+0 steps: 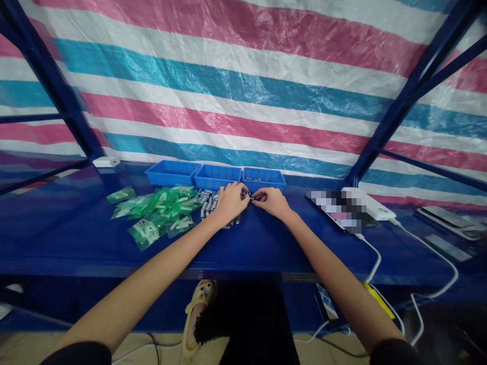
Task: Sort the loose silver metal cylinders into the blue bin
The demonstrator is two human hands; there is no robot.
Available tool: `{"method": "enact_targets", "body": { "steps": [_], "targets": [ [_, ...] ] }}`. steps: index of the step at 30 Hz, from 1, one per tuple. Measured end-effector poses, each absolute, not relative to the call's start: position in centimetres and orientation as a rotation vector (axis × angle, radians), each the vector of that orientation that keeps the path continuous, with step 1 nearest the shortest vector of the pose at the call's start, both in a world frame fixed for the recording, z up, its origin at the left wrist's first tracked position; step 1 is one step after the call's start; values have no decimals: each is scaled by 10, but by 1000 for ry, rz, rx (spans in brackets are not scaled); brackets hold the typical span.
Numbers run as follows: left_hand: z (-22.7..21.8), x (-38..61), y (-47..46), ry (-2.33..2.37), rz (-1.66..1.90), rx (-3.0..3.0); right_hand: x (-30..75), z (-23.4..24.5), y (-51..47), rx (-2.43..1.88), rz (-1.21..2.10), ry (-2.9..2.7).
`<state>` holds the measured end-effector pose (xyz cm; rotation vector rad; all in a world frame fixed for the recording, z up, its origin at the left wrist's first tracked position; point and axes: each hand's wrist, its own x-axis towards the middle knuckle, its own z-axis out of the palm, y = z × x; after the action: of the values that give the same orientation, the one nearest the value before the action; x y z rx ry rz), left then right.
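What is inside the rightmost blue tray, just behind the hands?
A few small grey metal pieces lie in the rightmost blue tray. Its near wall covers most of its floor, so the full count is hidden. In front, left hand and right hand pinch a small part.

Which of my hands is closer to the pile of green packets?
Left. The left hand sits just right of the green packets; the right hand lies farther right, beyond it.
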<state>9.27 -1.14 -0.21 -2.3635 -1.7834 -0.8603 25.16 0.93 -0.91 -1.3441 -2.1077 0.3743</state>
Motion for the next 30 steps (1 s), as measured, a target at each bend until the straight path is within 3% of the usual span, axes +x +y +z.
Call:
{"method": "enact_targets", "body": {
  "steps": [7, 20, 30],
  "targets": [
    [-6, 94, -9, -1741, -877, -2410, 251, -10, 12, -1216, 490, -2013],
    [-1, 92, -14, -1596, -1156, -2435, 238, 0, 8, -1104, 1129, -1330],
    [0, 91, -14, -1500, -1324, -2465, 235, 1, 6, -1050, 1410, -1291]
  ]
}}
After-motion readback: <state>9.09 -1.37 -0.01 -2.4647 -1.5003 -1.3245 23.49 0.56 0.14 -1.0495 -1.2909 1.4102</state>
